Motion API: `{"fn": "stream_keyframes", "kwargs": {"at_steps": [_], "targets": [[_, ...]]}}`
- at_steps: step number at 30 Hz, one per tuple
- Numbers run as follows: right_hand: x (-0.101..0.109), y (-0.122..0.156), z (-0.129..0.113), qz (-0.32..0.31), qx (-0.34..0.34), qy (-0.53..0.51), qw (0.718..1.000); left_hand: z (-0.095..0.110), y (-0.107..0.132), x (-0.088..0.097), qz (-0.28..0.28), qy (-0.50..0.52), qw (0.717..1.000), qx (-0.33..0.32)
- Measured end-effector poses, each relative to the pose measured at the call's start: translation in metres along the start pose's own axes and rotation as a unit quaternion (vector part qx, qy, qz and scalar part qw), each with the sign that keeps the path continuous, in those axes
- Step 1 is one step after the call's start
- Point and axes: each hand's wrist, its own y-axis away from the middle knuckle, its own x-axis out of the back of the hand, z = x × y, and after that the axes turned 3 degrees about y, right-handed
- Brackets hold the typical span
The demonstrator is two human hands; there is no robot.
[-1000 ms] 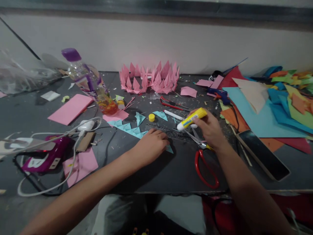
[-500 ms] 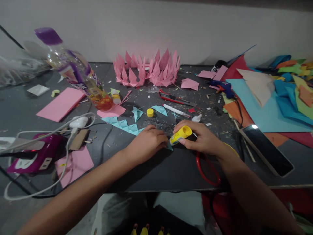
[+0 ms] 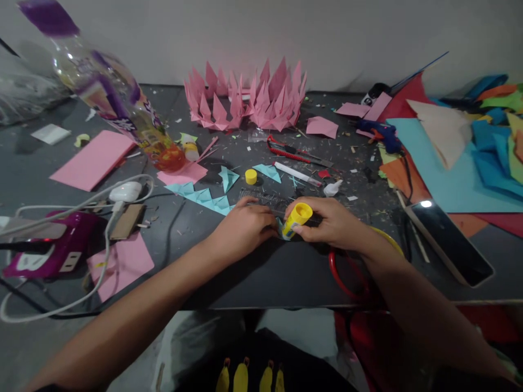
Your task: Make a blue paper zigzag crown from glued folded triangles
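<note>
My right hand point(image 3: 333, 224) is wrapped round a yellow glue stick point(image 3: 299, 216), whose lower tip is down against a small light-blue folded paper piece point(image 3: 281, 227). My left hand point(image 3: 249, 224) pins that piece to the table with its fingertips, which hide most of it. A strip of light-blue folded triangles point(image 3: 202, 200) runs out from beside my left hand. The yellow glue stick cap point(image 3: 250, 176) lies beyond my hands. Two loose light-blue triangles, one at left point(image 3: 227, 178) and one at right point(image 3: 268, 172), lie near the cap.
Pink spiky paper rings point(image 3: 245, 106) stand at the back. A tall bottle point(image 3: 118, 103) leans in view at left, near a purple power adapter point(image 3: 53, 245) with cables. A utility knife point(image 3: 296, 152), red scissors handles point(image 3: 347, 277), a phone point(image 3: 449, 242) and coloured paper point(image 3: 429, 163) lie rightward.
The glue stick has shifted slightly left and stands a bit more upright on the blue piece. My view has moved a little, so the table items appear higher.
</note>
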Motion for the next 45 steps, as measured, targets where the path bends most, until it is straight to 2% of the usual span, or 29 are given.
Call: {"fn": "stream_keyframes", "kwargs": {"at_steps": [3, 5, 9, 13, 20, 29, 37, 45], "targets": [[-0.003, -0.001, 0.002, 0.012, -0.044, -0.049, 0.998, -0.001, 0.000, 0.000, 0.002, -0.002, 1.000, -0.010], [-0.008, -0.003, 0.003, 0.046, -0.083, -0.081, 0.992, -0.001, 0.000, 0.001, 0.000, -0.001, 1.000, -0.015], [-0.020, -0.005, 0.005, 0.129, -0.170, -0.145, 0.966, -0.002, 0.002, 0.002, -0.002, 0.001, 1.000, -0.023], [-0.025, -0.005, 0.006, 0.147, -0.211, -0.195, 0.946, -0.003, 0.003, 0.002, -0.003, -0.011, 1.000, -0.029], [-0.024, -0.004, 0.007, 0.130, -0.235, -0.215, 0.939, -0.004, 0.003, 0.000, -0.014, -0.033, 0.999, -0.033], [-0.018, 0.000, 0.004, 0.105, -0.207, -0.050, 0.971, -0.001, 0.004, -0.002, 0.004, -0.063, 0.997, -0.050], [-0.023, -0.001, 0.008, 0.124, -0.195, -0.129, 0.964, -0.001, 0.004, -0.001, -0.011, -0.067, 0.997, -0.046], [-0.019, 0.001, -0.004, 0.091, -0.196, -0.005, 0.976, 0.001, 0.003, -0.001, -0.017, -0.073, 0.996, -0.042]]}}
